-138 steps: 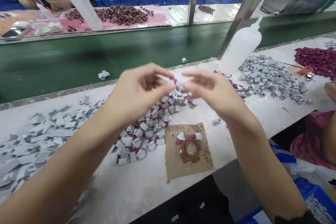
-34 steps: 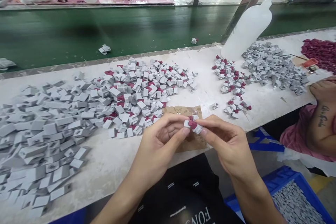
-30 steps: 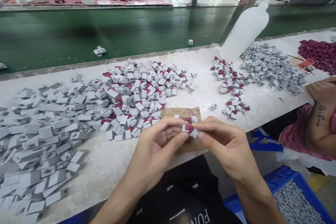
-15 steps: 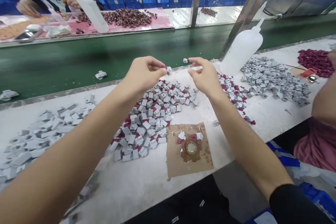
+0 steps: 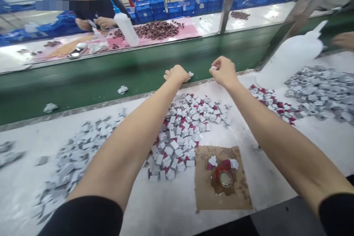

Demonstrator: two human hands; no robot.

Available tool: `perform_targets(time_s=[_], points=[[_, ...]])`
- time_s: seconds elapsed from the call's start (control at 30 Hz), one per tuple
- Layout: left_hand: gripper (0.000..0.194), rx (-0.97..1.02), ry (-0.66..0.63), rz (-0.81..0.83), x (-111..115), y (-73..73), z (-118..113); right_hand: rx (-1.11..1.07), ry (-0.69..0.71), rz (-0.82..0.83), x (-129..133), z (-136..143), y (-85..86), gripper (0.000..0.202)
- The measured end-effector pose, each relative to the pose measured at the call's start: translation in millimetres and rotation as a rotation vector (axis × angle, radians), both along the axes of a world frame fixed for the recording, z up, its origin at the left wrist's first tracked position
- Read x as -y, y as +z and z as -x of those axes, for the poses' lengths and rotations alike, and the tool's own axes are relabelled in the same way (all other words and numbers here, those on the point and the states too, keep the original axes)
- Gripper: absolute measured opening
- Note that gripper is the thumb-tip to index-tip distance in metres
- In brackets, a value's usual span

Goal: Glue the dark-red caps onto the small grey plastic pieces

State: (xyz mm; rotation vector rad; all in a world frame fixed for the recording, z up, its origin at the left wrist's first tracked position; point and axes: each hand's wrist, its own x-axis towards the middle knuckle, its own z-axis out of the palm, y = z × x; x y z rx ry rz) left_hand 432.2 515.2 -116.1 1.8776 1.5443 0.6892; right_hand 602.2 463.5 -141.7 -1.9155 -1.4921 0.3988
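When viewed from the near side, noted first a white worktop [image 5: 166, 206] across the foreground, then a green belt [image 5: 91, 94] running left to right beyond it. Recorded on the far bench a pink sheet [image 5: 190, 29] bearing a dark brown heap [image 5: 157, 30]. Logged at mid-worktop a mixed pile [image 5: 177, 136] of grey-white and magenta pieces; to its left, partly hidden by the left forearm, a grey pile [image 5: 76, 153]. Saw at right a large white bottle [image 5: 289, 61], tilted. Noted at the near side, right of the mixed pile, brown cardboard [image 5: 204, 191] with a wet patch. Found left hand [image 5: 177, 73] at the belt's near edge, fingers bent; right hand [image 5: 223, 72] to its right, thumb and fingers closed in a pinch. Observed on the cardboard a red-rimmed cap [image 5: 225, 179], two grey-white and magenta parts [image 5: 233, 163] just beyond it. Recorded last, smallest: touching or just beside the left hand, a grey-white piece [image 5: 190, 75], cannot tell whether gripped; gripped at the right fingertips, a white piece [image 5: 213, 68].
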Motion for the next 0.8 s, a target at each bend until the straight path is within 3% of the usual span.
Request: perform_targets(time_s=[0.07,0.13,0.2,0.27,0.33,0.4,0.5,0.6,0.8], points=[[0.05,-0.128,0.067,0.054,13.5,21.9,19.3,-0.108,0.031,-0.004,32.0,4.0,9.7,0.033],[0.053,-0.229,0.055,0.055,42.7,49.4,46.0,-0.238,0.118,0.02,76.8,5.1,20.5,0.021],[0.053,-0.35,-0.072,-0.046,88.9,73.2,80.0,-0.27,0.195,0.025,130.4,3.1,28.4,0.016],[0.052,-0.45,-0.119,-0.196,146.9,82.1,119.6,-0.231,0.196,-0.053,186.4,-1.0,28.3,0.02],[0.035,-0.519,-0.066,-0.346,206.3,71.0,161.3,-0.223,0.161,-0.106,238.7,-6.2,17.7,0.026],[0.028,-0.556,0.024,-0.437,256.7,45.0,199.8,-0.236,0.088,-0.093,283.5,-11.2,-0.1,0.032],[0.028,-0.691,0.065,-0.44,305.4,2.9,239.6,-0.257,-0.099,-0.034,332.7,-15.6,-25.2,0.04],[0.03,-0.822,0.077,-0.418,327.0,-20.8,250.2,-0.229,-0.215,0.001,359.5,-15.7,-36.3,0.039],[0.017,-0.859,0.126,-0.509,336.7,-29.9,235.4,-0.144,-0.143,-0.054,370.7,-13.0,-45.0,0.037]])
